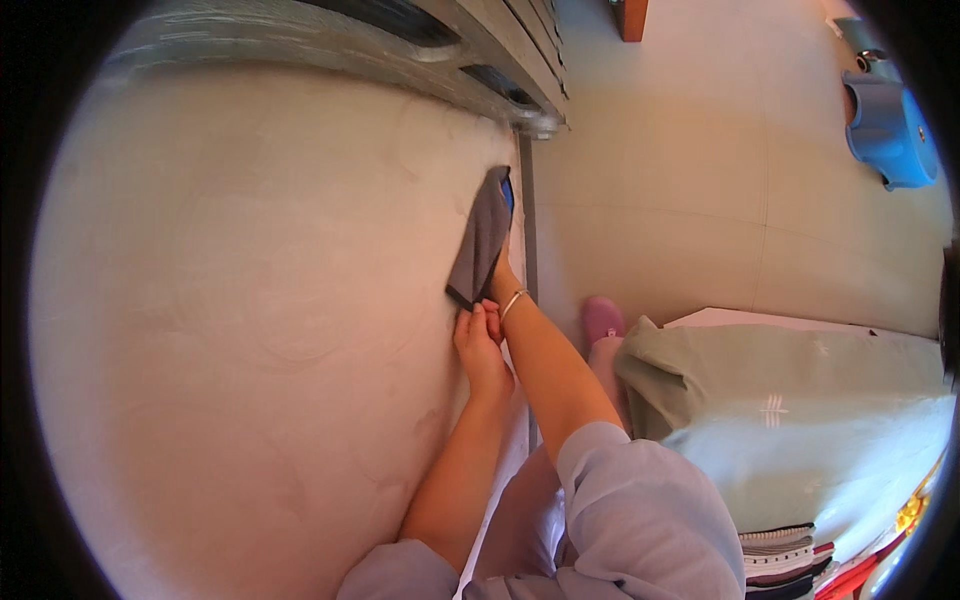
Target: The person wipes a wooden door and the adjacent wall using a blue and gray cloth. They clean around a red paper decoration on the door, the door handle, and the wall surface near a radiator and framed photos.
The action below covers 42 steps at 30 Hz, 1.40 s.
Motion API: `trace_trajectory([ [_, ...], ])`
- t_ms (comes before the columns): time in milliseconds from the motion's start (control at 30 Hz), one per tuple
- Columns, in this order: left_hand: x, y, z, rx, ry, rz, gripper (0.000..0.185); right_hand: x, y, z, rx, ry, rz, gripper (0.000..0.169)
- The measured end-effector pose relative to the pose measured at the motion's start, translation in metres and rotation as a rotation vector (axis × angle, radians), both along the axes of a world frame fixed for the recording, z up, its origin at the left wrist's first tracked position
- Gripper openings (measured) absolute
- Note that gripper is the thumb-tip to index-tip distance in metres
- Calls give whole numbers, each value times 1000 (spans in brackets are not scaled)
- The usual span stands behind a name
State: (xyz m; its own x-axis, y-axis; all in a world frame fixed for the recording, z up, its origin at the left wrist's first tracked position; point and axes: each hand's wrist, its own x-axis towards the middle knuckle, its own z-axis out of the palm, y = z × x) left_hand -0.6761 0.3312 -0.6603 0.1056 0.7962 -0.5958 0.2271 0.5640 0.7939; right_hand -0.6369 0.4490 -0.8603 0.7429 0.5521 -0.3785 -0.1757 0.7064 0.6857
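A grey cloth (484, 232) with black edging lies against a broad pale surface (247, 285), close to that surface's right edge. A strip of blue shows at the cloth's far right side. My left hand (480, 346) pinches the near black hem between thumb and fingers. Beneath the cloth is my right hand (504, 276), with only its heel and wrist in sight; its fingers are hidden. A thin silver-coloured bangle (514, 302) circles the right wrist. Faint smears mark the pale surface.
A grey wooden furniture frame (480, 67) borders the surface at the top. To the right are a tiled floor (660, 187), a blue plastic stool (885, 135) and a pink clog (602, 319). Pale green fabric (750, 375) covers something at lower right, near folded textiles (780, 559).
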Motion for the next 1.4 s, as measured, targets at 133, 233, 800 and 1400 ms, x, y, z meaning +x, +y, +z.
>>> trace_trajectory([
  [133,-20,-25,-27,-88,103,-84,23,-48,-37,-63,-653,-134,238,65],
  [233,-71,-48,-35,-137,214,-41,23,-86,-60,-37,-1082,-225,673,65],
  [800,-152,-109,219,130,281,-367,30,-64,-136,320,-1528,-808,854,66],
  [1400,3,-57,587,836,-595,-78,26,63,-72,840,-1365,-1880,-402,68],
])
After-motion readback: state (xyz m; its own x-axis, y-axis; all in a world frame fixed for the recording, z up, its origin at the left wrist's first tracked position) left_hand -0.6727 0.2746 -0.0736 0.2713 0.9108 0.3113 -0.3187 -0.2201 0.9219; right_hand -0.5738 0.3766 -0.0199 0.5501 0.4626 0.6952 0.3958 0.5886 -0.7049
